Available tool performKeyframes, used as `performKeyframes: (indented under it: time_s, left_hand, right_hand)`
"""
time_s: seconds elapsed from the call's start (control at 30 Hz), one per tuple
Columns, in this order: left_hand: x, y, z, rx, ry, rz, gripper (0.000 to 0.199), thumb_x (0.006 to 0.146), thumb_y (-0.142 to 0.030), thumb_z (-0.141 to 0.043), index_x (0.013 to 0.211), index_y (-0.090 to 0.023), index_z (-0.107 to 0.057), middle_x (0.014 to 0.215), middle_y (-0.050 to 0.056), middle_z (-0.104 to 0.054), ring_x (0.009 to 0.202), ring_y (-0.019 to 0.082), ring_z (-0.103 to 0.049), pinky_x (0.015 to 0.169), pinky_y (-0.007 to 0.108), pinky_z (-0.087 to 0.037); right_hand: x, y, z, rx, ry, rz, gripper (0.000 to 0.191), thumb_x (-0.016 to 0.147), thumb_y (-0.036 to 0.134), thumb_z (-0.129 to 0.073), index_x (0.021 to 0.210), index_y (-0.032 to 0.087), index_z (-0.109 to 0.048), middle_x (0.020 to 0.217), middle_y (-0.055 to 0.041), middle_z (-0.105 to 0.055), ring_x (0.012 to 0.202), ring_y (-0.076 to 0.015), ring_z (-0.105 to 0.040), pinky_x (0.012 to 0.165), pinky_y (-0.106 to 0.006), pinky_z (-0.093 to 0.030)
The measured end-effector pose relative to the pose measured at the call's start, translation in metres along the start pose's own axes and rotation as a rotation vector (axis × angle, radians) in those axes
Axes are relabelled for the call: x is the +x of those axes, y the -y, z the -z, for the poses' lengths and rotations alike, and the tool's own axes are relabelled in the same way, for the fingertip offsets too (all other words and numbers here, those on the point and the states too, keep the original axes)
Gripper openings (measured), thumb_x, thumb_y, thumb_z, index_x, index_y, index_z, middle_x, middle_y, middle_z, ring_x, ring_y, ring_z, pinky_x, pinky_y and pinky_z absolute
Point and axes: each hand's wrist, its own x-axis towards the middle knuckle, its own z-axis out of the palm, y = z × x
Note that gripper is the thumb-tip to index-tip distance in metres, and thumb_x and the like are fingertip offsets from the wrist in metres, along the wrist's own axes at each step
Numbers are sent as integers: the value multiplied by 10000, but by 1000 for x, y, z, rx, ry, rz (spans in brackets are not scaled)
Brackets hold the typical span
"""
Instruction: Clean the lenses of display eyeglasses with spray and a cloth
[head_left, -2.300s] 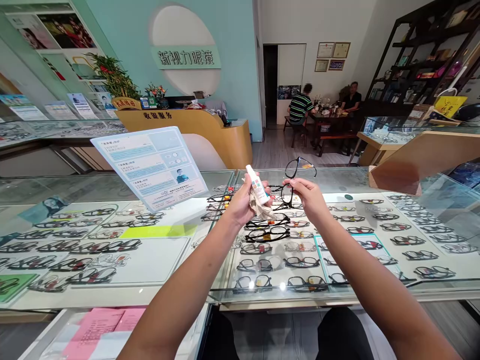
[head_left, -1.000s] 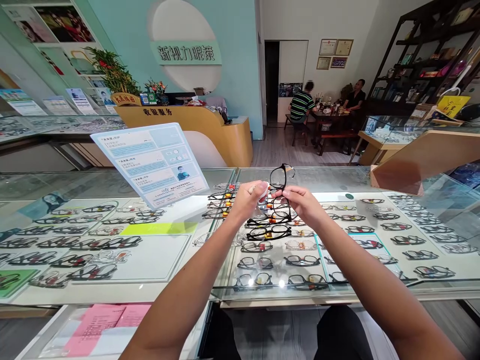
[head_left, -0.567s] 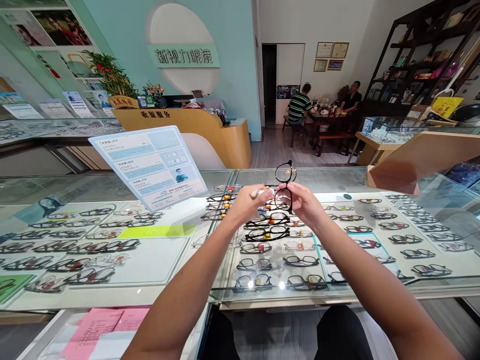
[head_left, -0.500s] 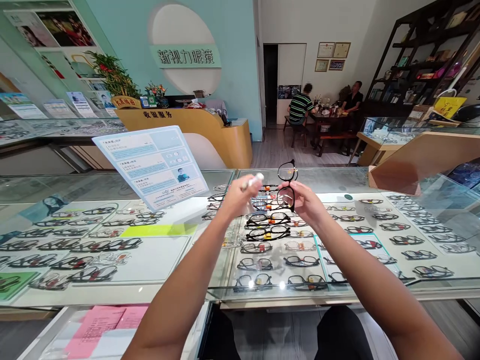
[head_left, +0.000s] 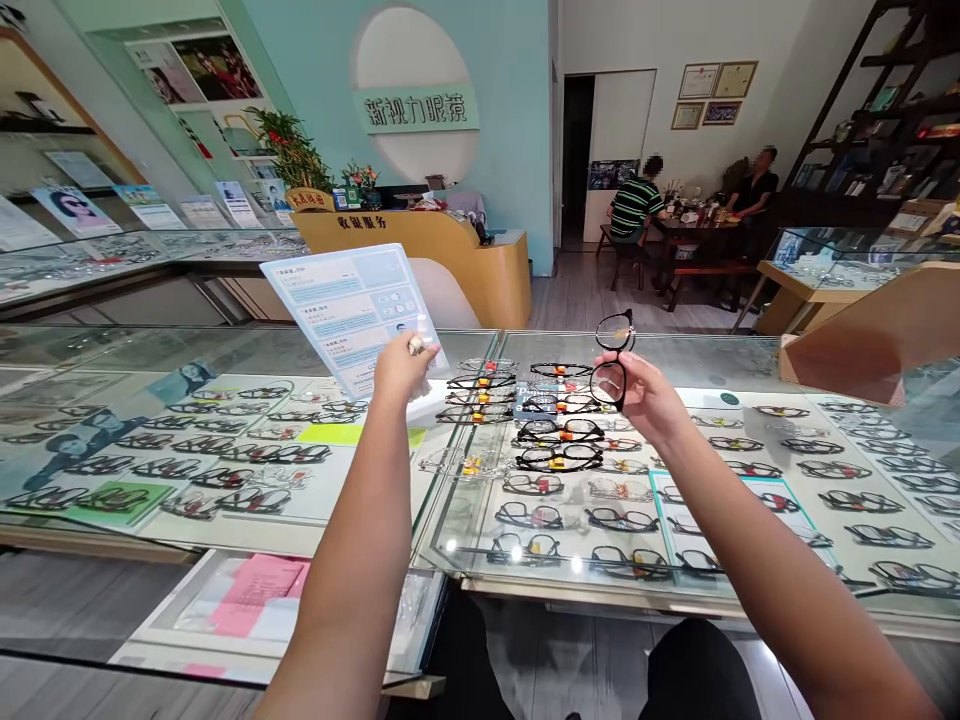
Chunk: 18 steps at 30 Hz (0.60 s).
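My right hand (head_left: 646, 395) holds a pair of black-rimmed eyeglasses (head_left: 621, 357) on end above the display counter, fingers pinching the lower lens rim. One lens stands above the other. My left hand (head_left: 403, 365) is closed around what looks like a small clear bottle with a white top (head_left: 424, 330), partly hidden by the fingers and blurred. That hand is in front of the lower right part of a blue-and-white printed sign (head_left: 337, 300), apart from the eyeglasses. Below both hands, several dark frames with orange tags (head_left: 559, 431) are laid in rows.
The glass display counter (head_left: 480, 345) runs across the view, filled with rows of eyeglasses. A brown angled panel (head_left: 862, 330) stands at the right. An open drawer (head_left: 150, 640) with pink papers sticks out at lower left. Two people sit at a far table (head_left: 697, 226).
My left hand has moved left with the small bottle, away from the eyeglasses. My right hand still holds the eyeglasses upright. The view has turned to the left.
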Motion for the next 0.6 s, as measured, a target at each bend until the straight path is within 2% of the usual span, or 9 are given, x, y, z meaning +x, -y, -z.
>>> performKeyframes:
  time_s: [0.1,0.2,0.33,0.47,0.6]
  left_hand:
    - [1,8,-5,102,53,141,250,819,-415,-793,922,-233,-657,961,111,-724,977,343,-681,804,394,-466]
    - [1,11,-8,134,103,213,356,738,-446,-869,948,-231,-678,1010,150,-747,1046,395,-699,819,427,-475]
    - [0,12,-9,141,135,243,486,659,-548,-919,926,-228,-669,963,151,-750,1028,408,-719,832,466,-490]
    - [-1,10,-10,138,179,274,510,630,-580,-931,874,-227,-656,860,128,-741,944,389,-736,824,479,-503]
    - [-1,8,-12,131,175,267,558,571,-591,-962,858,-230,-649,852,130,-735,992,424,-730,839,503,-508]
  right_hand:
    - [1,-2,1,-21,-4,-4,258,808,493,-866,927,269,-816,1117,-46,-804,973,-208,-716,853,-343,-552]
    - [1,-5,2,-17,-6,-9,268,797,499,-876,923,270,-818,1103,-43,-805,960,-201,-716,852,-339,-552]
    - [0,-6,0,-13,0,-9,259,786,487,-889,908,269,-820,1077,-38,-804,925,-187,-704,842,-328,-550]
    - [0,-4,-2,-49,-6,-14,260,790,490,-877,894,262,-811,1090,-50,-802,929,-198,-701,844,-339,-544]
    - [-1,-3,-3,-63,-2,-6,263,789,496,-869,888,261,-805,1099,-53,-801,925,-199,-697,842,-342,-538]
